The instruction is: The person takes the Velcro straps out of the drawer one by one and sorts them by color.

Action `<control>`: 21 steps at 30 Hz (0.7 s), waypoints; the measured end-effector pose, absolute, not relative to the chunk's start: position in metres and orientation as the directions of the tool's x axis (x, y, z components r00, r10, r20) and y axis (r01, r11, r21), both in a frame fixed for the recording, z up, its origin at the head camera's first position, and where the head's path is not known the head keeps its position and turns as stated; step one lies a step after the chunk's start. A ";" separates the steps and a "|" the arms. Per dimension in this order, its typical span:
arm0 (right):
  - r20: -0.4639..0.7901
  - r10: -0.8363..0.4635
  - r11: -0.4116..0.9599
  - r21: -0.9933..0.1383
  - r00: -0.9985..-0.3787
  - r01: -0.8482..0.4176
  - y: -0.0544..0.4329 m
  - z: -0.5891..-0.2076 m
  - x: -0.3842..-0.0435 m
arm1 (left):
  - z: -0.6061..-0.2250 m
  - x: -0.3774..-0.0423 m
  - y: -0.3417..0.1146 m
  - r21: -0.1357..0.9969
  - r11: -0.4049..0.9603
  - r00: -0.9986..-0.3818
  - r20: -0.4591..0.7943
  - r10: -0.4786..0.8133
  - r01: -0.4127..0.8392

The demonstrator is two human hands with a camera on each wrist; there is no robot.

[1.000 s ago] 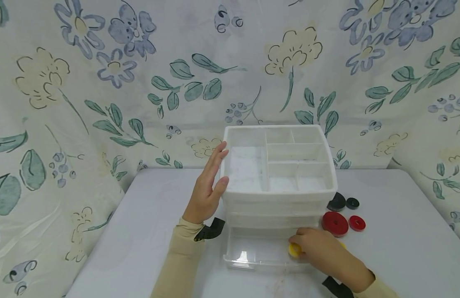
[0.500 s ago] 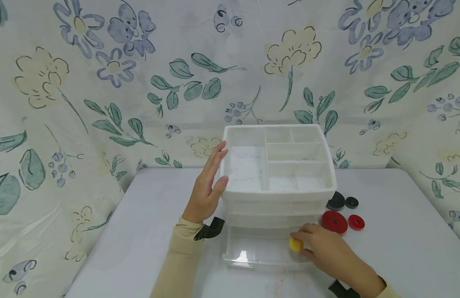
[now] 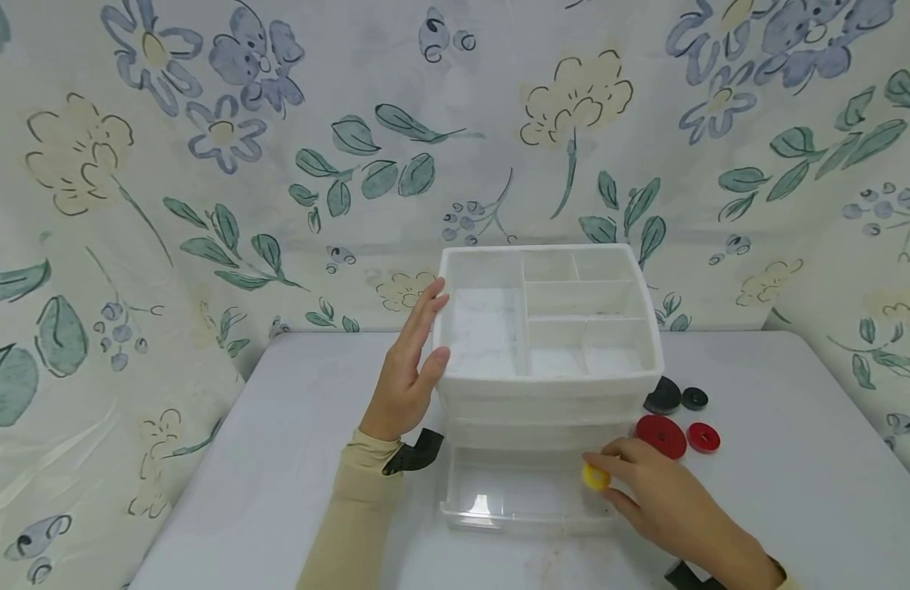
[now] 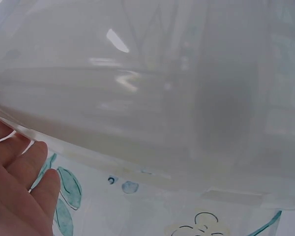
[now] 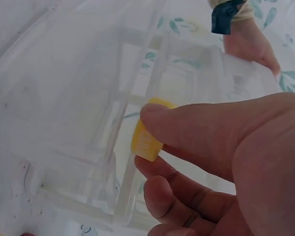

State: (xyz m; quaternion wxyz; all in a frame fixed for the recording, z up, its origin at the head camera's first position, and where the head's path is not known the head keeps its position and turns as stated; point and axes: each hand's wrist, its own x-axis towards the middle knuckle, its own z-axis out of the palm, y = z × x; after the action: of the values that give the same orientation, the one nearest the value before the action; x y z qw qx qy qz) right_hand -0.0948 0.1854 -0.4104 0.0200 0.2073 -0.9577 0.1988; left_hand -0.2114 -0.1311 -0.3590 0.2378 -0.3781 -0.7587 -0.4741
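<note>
A white plastic drawer organizer has a divided top, and its clear lower drawer is pulled out. My left hand rests flat against the organizer's left side, fingers straight. In the left wrist view, the fingertips lie along the organizer's edge. My right hand is over the right part of the open drawer. Between thumb and forefinger it pinches a small yellow disc. The right wrist view shows white lettering on the side of this yellow disc.
Right of the organizer lie a large red disc, a small red disc, a large black disc partly hidden by the organizer, and a small black disc. A floral cloth hangs behind the white table.
My right hand has shifted slightly right and up with the yellow disc, which has turned in the fingers. My left hand stays against the organizer.
</note>
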 end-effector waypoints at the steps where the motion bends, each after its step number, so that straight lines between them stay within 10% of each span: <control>1: 0.128 -0.385 0.834 -0.374 -0.914 -0.404 0.186 -0.410 -0.094 | -0.359 -0.211 -0.131 0.539 0.264 -0.601 0.720 0.347 0.800; 21: 0.193 -0.357 0.848 -0.343 -0.914 -0.403 0.205 -0.413 -0.085 | -0.359 -0.212 -0.131 0.534 0.255 -0.591 0.724 0.355 0.806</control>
State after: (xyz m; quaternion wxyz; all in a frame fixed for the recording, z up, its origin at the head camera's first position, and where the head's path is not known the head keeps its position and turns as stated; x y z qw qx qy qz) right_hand -0.0854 0.2047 -0.4131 0.0612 0.1981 -0.9594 0.1911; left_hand -0.2118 -0.1315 -0.3586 0.2379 -0.3844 -0.7555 -0.4743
